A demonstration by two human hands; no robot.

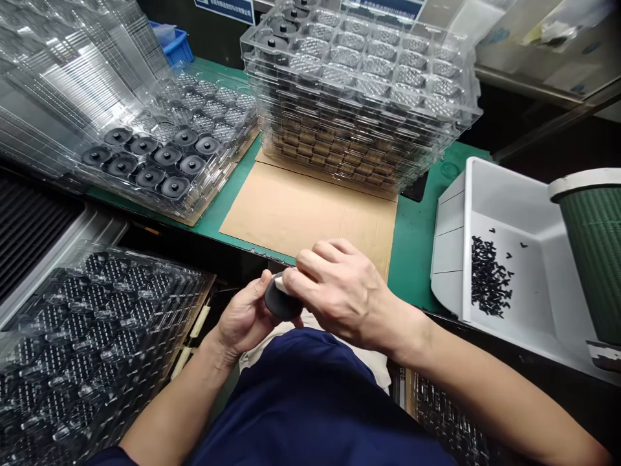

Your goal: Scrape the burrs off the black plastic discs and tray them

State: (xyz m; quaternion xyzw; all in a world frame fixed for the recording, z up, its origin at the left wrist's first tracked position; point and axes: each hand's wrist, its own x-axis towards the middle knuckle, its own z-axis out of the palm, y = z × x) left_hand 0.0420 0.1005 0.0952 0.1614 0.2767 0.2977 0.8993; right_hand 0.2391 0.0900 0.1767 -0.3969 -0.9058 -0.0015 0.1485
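Note:
In front of my lap, my left hand (248,312) is closed around the edge of a black round disc-like part (283,304), thumb on its rim. My right hand (339,291) comes over from the right with curled fingers, its fingertips at the upper edge of the same part. A small cream-white piece (280,283) shows at those fingertips, against the disc; whether it is held or is a finger cover I cannot tell. My right hand hides part of the disc.
A cardboard sheet (310,207) lies on the green table (412,259). Behind it stand stacked clear trays (363,116). At left, another clear tray (213,168) holds several black discs. A white bin (524,226) with small black pieces stands right. More trays (107,317) sit lower left.

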